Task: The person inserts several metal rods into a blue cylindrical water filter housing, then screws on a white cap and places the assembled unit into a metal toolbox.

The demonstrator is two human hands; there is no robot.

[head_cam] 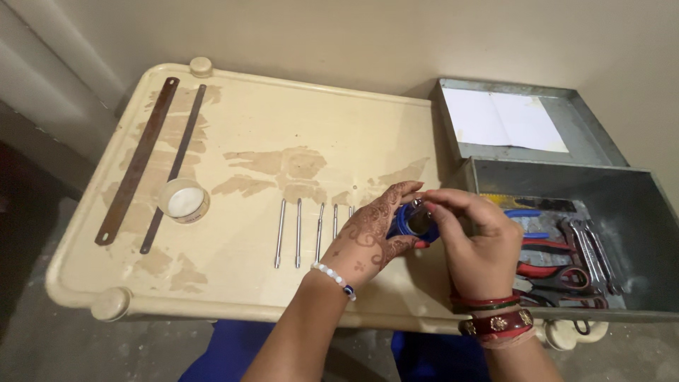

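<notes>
Over the table (pixel 233 127), both hands' fingers (pixel 453 201) around a blue roll (pixel 404 221)

Henna patterns and a white bead bracelet mark the left hand (pixel 368 237); red-and-gold bangles ring the right wrist.

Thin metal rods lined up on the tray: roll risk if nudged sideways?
Likely yes: the rods look round, slim and smooth, lying loose on the flat tray. Probably stiff and light. The left hand rests beside the shortest ones, so a brush could scatter them.

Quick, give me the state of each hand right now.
Left hand: closed around a small blue round object, holding it over the table.
Right hand: fingers pinched on the top of the same object.
</notes>
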